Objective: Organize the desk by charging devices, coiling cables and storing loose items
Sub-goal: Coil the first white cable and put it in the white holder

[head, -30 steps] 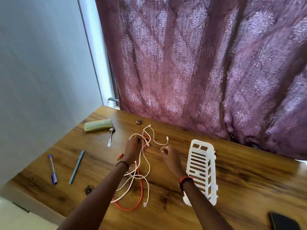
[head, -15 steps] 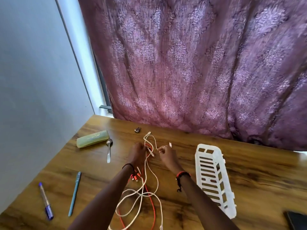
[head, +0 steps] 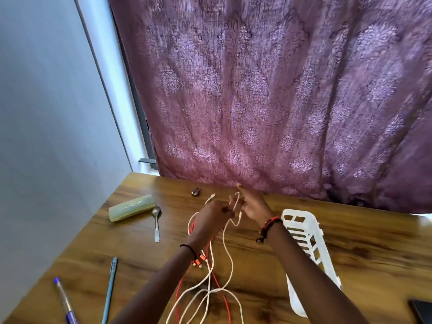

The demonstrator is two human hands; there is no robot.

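Observation:
A tangle of white cables (head: 228, 258) and a red cable (head: 178, 288) lies on the wooden desk (head: 364, 242) in front of me. My left hand (head: 214, 215) is closed on the bundle near its top. My right hand (head: 253, 204) pinches a loop of white cable close beside the left hand, with one finger pointing up. A white plug end (head: 211, 196) sticks out just beyond the left hand. Red connector ends (head: 199, 261) hang by my left wrist.
A white slotted plastic basket (head: 308, 249) lies to the right. A green case (head: 132, 206), a spoon (head: 156, 224) and a small dark object (head: 196, 191) sit at the left back. Two pens (head: 109, 291) (head: 65, 300) lie front left. A dark phone (head: 422, 312) is at bottom right. A purple curtain (head: 268, 101) hangs behind.
Both hands have moved closer together and further toward the curtain with the cables. The right hand now holds a loop of white cable. The camera has tilted up.

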